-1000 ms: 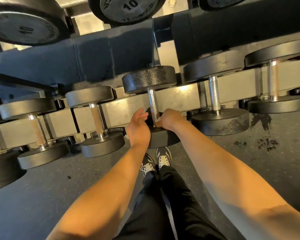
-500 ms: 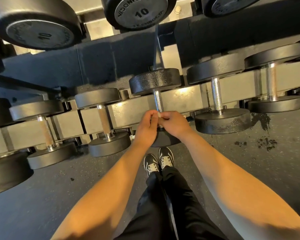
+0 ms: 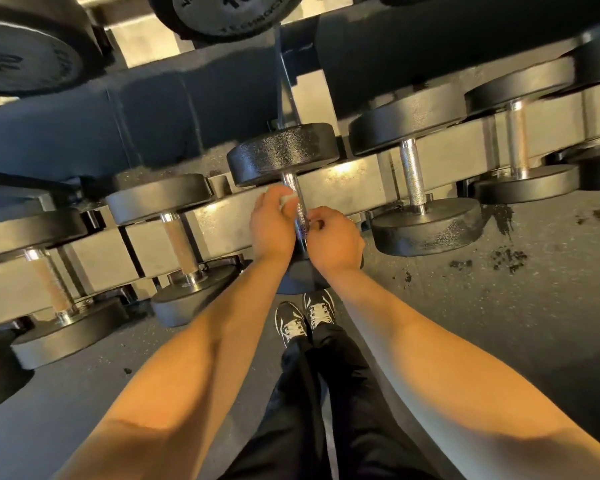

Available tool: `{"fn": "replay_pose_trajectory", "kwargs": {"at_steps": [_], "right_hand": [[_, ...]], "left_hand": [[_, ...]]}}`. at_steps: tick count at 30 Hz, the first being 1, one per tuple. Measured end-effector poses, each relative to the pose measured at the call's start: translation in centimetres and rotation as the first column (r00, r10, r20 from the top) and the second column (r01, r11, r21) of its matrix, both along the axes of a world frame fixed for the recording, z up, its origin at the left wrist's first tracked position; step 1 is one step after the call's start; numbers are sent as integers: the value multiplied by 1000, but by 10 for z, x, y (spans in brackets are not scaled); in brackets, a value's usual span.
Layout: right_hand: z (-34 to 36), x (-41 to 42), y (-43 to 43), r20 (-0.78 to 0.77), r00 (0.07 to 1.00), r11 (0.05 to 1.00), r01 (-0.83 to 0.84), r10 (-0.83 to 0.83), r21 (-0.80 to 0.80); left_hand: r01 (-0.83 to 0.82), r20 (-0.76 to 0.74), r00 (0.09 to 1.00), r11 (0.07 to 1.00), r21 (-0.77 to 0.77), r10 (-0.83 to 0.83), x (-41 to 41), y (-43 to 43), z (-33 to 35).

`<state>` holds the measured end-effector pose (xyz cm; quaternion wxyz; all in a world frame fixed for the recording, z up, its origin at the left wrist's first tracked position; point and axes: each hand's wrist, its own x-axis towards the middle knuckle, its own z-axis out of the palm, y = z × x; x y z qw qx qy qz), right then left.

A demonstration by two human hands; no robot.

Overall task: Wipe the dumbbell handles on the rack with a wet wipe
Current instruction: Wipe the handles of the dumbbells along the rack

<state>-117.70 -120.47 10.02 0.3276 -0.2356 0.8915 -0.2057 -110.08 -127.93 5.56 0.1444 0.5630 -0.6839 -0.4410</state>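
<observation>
Left hand (image 3: 271, 225) curled round a white wet wipe (image 3: 288, 201) at nine o'clock of the middle dumbbell's chrome handle (image 3: 300, 211); right hand (image 3: 333, 237) curled at three o'clock, touching it. Below, at six o'clock, black-and-white sneakers (image 3: 305, 318) on grey rubber floor (image 3: 499, 306).

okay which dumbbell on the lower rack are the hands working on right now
The centre dumbbell, straight ahead above the shoes: both hands flank its chrome handle. The other dumbbells' handles stand bare.

A grey metal dumbbell rack (image 3: 343, 181) holds a row of black dumbbells (image 3: 416, 188) with chrome handles. Beneath it, a dark speckled rubber floor (image 3: 499, 306) carries scattered black crumbs (image 3: 506, 259).
</observation>
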Motion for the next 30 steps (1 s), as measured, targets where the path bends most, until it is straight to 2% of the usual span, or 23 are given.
{"fn": "replay_pose_trajectory", "kwargs": {"at_steps": [3,5,8,10,12,14,16,19,21,24,27,30], "right_hand": [[4,2,-2,-16,1000,1000,4,-4,19],[4,3,-3,-30,1000,999,0,1,32],[2,4,-4,-57,998,999,4,-1,52],[-1,3,-3,-67,998,999,10,-7,52],[-4,3,-3,-69,998,999,17,-14,43],[-5,3,-3,-73,997,999,20,-17,37],[-4,3,-3,-75,997,999,28,-25,40],[-4,2,-3,-64,997,998,38,-35,43],[-5,3,-2,-50,997,998,64,-63,17],[-7,5,0,-29,992,992,119,-120,-34],[-9,5,1,-23,991,991,128,-129,-48],[-10,6,1,-22,992,991,125,-126,-52]], "left_hand": [[93,121,986,984,152,-112,22,5,-1],[94,117,985,963,253,-126,28,6,0],[-106,48,994,930,352,95,22,-2,-3],[-253,-73,938,814,523,338,9,-15,-9],[-251,-182,838,659,709,515,-7,-28,-13],[-184,-229,797,585,790,559,-14,-35,-18],[-103,-237,870,630,770,432,-8,-31,-21],[85,-161,986,713,696,40,9,-18,-31],[179,-85,982,704,688,-166,11,-17,-31],[285,24,914,682,674,-405,11,-20,-25],[322,55,883,688,650,-465,18,-21,-17],[256,15,937,716,650,-348,29,-19,-6]]}}
